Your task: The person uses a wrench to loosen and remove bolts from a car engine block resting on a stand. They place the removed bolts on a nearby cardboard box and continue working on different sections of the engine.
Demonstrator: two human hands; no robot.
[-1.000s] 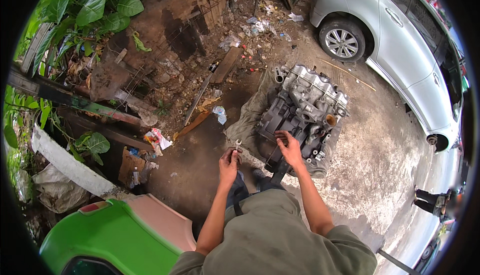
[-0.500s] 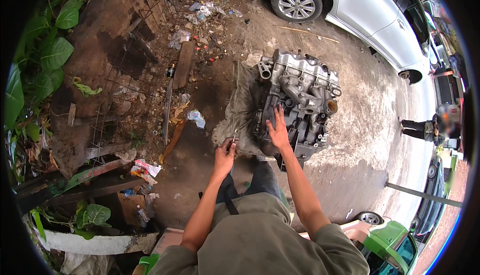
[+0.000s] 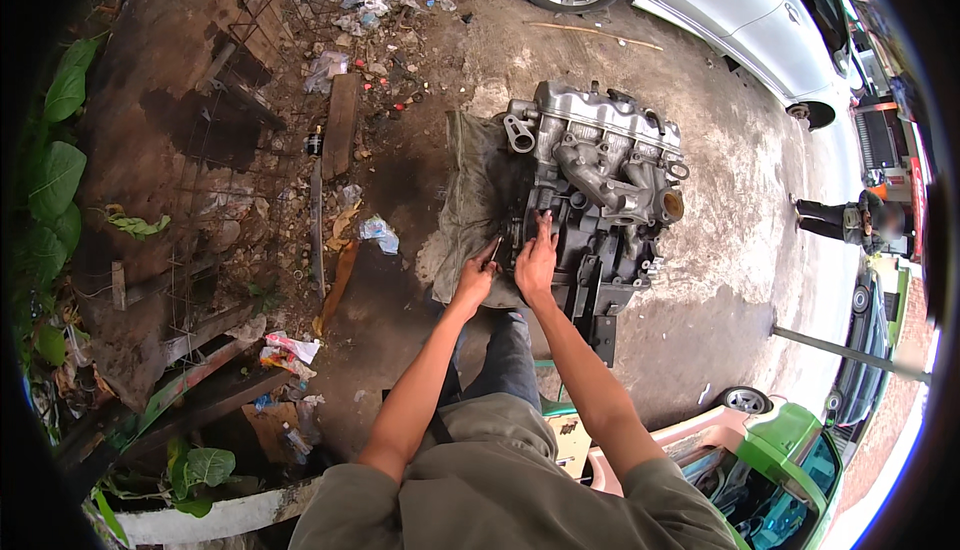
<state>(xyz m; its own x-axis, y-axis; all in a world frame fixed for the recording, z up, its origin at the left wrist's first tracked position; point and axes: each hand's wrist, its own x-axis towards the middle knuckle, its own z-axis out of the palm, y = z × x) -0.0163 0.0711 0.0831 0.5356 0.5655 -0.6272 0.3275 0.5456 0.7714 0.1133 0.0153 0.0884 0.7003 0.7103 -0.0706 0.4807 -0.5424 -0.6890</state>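
Note:
A metal engine (image 3: 610,110) with a silver top cover and intake manifold rests on a crumpled grey tarp (image 3: 450,230). My left hand (image 3: 479,275) is closed on a small wrench (image 3: 497,244) at the engine's lower left side, its tip close to the dark casing. My right hand (image 3: 536,260) lies just right of it on the engine, fingers stretched forward onto the casing; its fingertips are small in the picture.
A silver car (image 3: 720,0) stands at upper right, a person (image 3: 832,220) at far right, a green car (image 3: 790,470) at lower right. A grey pole (image 3: 845,350) crosses there. Rubbish (image 3: 380,235), boards (image 3: 340,120), wire mesh and plants (image 3: 60,180) lie leftward.
My view has turned and moved closer over the engine. My left hand has moved forward with the wrench to the engine's side; my right hand reached onto the casing and now sits slightly lower left.

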